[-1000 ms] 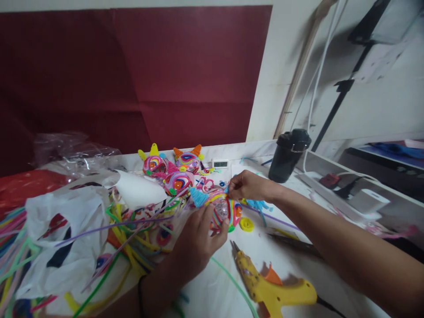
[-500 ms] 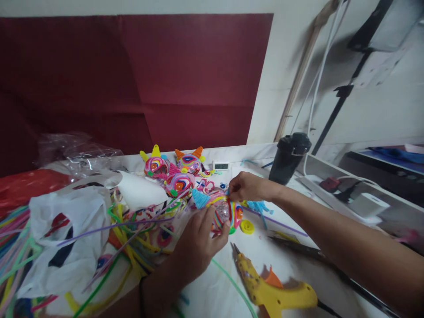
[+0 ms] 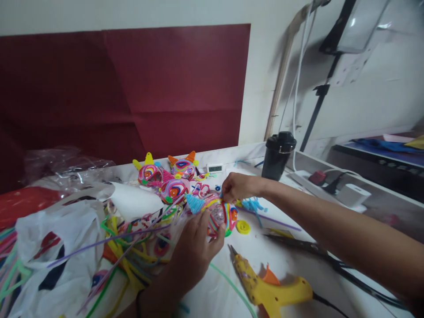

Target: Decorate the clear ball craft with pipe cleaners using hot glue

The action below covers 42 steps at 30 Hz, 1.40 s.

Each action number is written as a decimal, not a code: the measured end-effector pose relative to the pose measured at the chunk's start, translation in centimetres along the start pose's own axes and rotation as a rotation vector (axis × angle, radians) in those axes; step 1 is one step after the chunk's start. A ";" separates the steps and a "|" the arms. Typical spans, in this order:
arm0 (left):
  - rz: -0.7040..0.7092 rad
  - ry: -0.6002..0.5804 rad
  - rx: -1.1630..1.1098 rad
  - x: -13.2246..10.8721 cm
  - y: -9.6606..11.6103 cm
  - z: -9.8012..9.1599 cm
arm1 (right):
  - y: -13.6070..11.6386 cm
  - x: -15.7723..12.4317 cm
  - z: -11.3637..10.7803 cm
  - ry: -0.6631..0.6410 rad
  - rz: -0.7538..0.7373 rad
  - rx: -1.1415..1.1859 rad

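Note:
A colourful fish-shaped craft (image 3: 219, 214), with striped coils around a clear middle and a blue tail (image 3: 194, 203), lies on the white table. My left hand (image 3: 194, 247) holds its near side between thumb and fingers. At its top edge, my right hand (image 3: 239, 187) is closed in a pinch; what sits between those fingertips is hidden. Just right of the craft are a flat yellow coil (image 3: 243, 227) and a bunch of blue pipe cleaners (image 3: 254, 205). A yellow glue gun (image 3: 265, 289) rests in front, its nozzle pointing towards the craft.
Several similar crafts (image 3: 175, 190) stand behind, near a small digital display (image 3: 215, 168). Pipe cleaners (image 3: 132, 265) and a white plastic bag (image 3: 73, 260) crowd the left. A black cup (image 3: 278, 157), a power strip (image 3: 304, 176) and a dark cable (image 3: 357, 280) are on the right.
The whole view has shifted, so things appear further left. Both hands stay at the craft in nearly the same pose, and the craft has not visibly moved on the table.

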<state>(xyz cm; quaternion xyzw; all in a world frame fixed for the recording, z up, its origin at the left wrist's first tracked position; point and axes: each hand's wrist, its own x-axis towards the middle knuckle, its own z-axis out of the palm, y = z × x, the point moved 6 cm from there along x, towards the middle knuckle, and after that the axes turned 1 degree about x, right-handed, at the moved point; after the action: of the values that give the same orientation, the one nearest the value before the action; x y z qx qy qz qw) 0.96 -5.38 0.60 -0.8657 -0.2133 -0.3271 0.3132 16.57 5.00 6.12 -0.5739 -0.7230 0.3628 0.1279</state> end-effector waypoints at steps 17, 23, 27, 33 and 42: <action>-0.014 0.068 0.028 0.6 0.0 -0.3 | 0.0 -0.1 0.3 -0.025 0.021 0.076; -0.006 0.034 0.009 0.5 0.1 -0.2 | -0.3 -0.3 0.1 0.073 0.006 0.025; 0.005 0.019 -0.001 0.5 0.1 -0.3 | 0.0 -0.6 0.1 0.078 -0.004 0.066; 0.000 0.033 0.024 0.7 0.0 -0.5 | 1.0 -1.3 0.1 -0.011 -0.061 0.213; -0.007 0.016 0.040 0.7 -0.1 -0.2 | 1.0 -1.3 -0.6 -0.082 -0.093 0.306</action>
<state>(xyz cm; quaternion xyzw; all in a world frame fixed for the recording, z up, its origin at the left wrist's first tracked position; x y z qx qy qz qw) 1.32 -5.34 1.19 -0.8558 -0.2206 -0.3307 0.3311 18.10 4.10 6.13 -0.4984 -0.6897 0.4853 0.2008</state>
